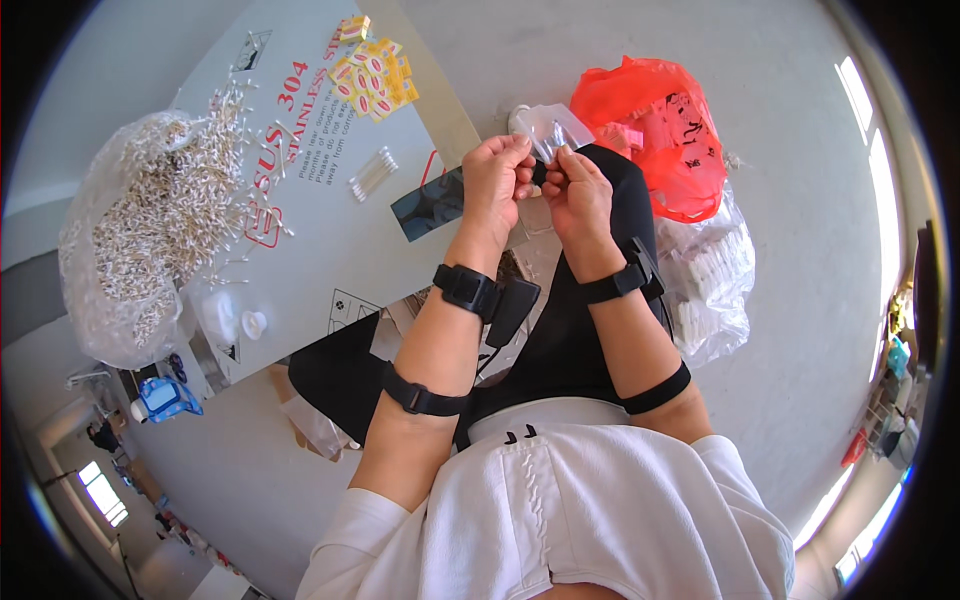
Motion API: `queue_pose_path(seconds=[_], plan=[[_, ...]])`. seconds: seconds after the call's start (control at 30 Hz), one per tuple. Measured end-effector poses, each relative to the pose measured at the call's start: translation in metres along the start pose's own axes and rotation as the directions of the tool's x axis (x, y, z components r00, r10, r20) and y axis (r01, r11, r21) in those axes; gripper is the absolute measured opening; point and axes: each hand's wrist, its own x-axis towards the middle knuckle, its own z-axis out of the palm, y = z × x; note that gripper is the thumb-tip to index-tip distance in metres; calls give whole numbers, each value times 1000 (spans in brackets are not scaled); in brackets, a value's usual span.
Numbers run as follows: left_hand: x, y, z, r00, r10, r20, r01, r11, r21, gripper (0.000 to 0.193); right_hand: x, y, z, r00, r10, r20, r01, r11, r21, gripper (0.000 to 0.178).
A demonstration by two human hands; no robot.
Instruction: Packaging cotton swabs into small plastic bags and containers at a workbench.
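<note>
Over my lap, my left hand (494, 182) and my right hand (581, 196) are close together with fingers pinched. Between them is a small clear plastic bag (556, 128), its sheet standing up beyond the fingertips. Both hands appear to grip its near edge. Left of my hands, a short row of cotton swabs (373, 175) lies on the printed table surface (330, 235). Farther left, a big heap of loose cotton swabs (160, 205) spills from a large clear bag (88, 245). Several small yellow and white packets (372, 78) are piled at the table's far side.
A red plastic bag (650, 95) with pink contents is right of my hands, above a clear bag of white packs (706, 285). A dark, glossy strip (428, 206) projects over the table edge by my left wrist. A white round lid (254, 323) sits at the near left.
</note>
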Motion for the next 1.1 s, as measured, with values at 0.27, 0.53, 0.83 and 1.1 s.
queue_pose_path(seconds=[0.27,0.53,0.83,1.1], plan=[[1,7,-2,999,48,-15,-47,997,69,7,-8,-3,2,999,26,31,-24,998,-56,14],[-2,5,-3,990,137,-42,-133,987,91,13,-9,-4,-5,905,-425,35,377,759,-531,22],[-6,5,-7,993,115,29,-117,992,45,18,-7,-7,1,822,-328,466,568,528,-631,12],[-6,3,-8,990,138,34,-140,987,80,14,-12,-13,-1,839,-294,457,537,577,-615,13]])
